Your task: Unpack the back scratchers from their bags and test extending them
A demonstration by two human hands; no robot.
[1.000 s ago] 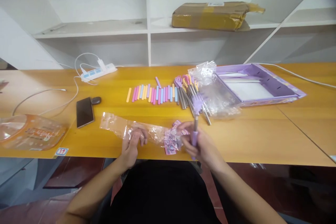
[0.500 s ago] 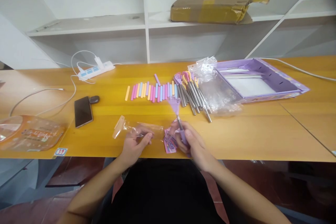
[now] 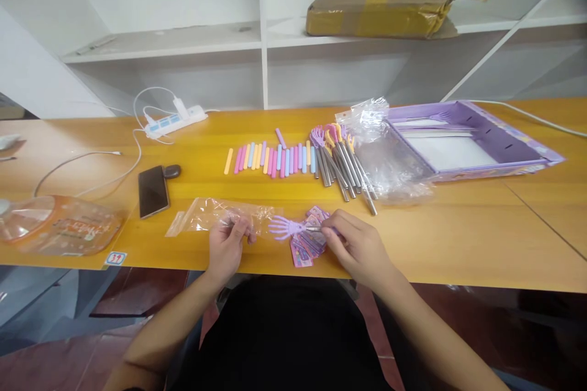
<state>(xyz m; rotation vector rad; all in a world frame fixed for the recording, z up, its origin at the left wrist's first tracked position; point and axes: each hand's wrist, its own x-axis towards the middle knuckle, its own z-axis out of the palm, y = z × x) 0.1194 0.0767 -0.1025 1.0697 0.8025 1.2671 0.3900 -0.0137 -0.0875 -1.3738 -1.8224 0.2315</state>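
My left hand (image 3: 229, 244) is closed on a clear plastic bag (image 3: 202, 214) that lies stretched out to the left. In my right hand (image 3: 355, 244) is a purple back scratcher (image 3: 287, 228), pinched near its handle; its hand-shaped head points left at the bag's right end. Whether the tips are inside the bag I cannot tell. Beneath the scratcher several pink and purple printed cards (image 3: 305, 250) lie fanned out. Further back rests a pile of back scratchers (image 3: 342, 159) with metal rods, beside a row of coloured grip sleeves (image 3: 275, 160).
Clear plastic bags (image 3: 389, 165) lie between the pile and an open purple box (image 3: 495, 165). To the left are a phone (image 3: 153, 192), a power strip (image 3: 177, 122) with cables and a large orange bottle (image 3: 64, 226). A taped carton (image 3: 380, 12) sits on the shelf.
My right hand has swung the back scratcher from pointing away to pointing left, towards the bag. The bag has shifted left in my left hand, and the cards show more.
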